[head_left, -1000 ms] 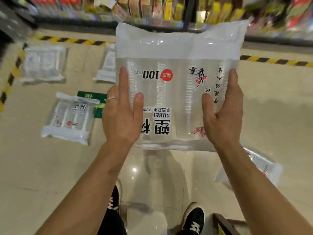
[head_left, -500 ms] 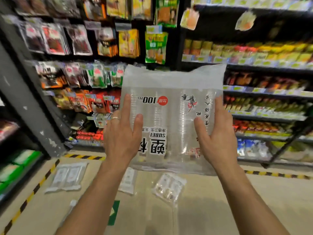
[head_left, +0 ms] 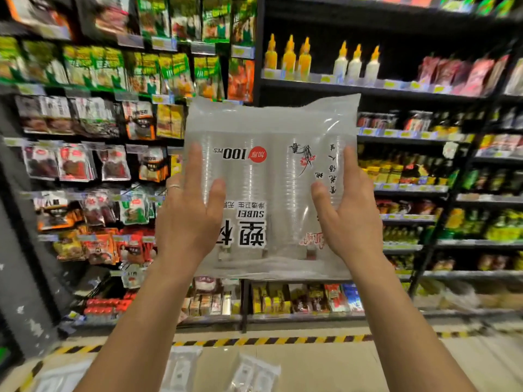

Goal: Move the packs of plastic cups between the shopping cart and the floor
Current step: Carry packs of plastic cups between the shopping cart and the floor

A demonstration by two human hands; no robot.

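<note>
I hold a clear pack of plastic cups (head_left: 268, 188) upright at chest height in front of the shelves, its black and red print upside down. My left hand (head_left: 186, 222) grips its left side, with thumb and forefinger on the near face and a ring on one finger. My right hand (head_left: 351, 222) grips the right side the same way. Three more packs of cups lie flat on the floor below: one at the left (head_left: 62, 377), one in the middle (head_left: 181, 369), one to its right (head_left: 254, 374). No shopping cart shows.
Black store shelves (head_left: 410, 89) full of snacks and sauce bottles fill the view ahead. A yellow-and-black striped tape line (head_left: 254, 341) runs along the floor at their foot. A grey pillar (head_left: 17, 278) stands at the left.
The pack has come up in both hands from over the floor to shelf height, and my view has tilted up with it. The grip is the same.
</note>
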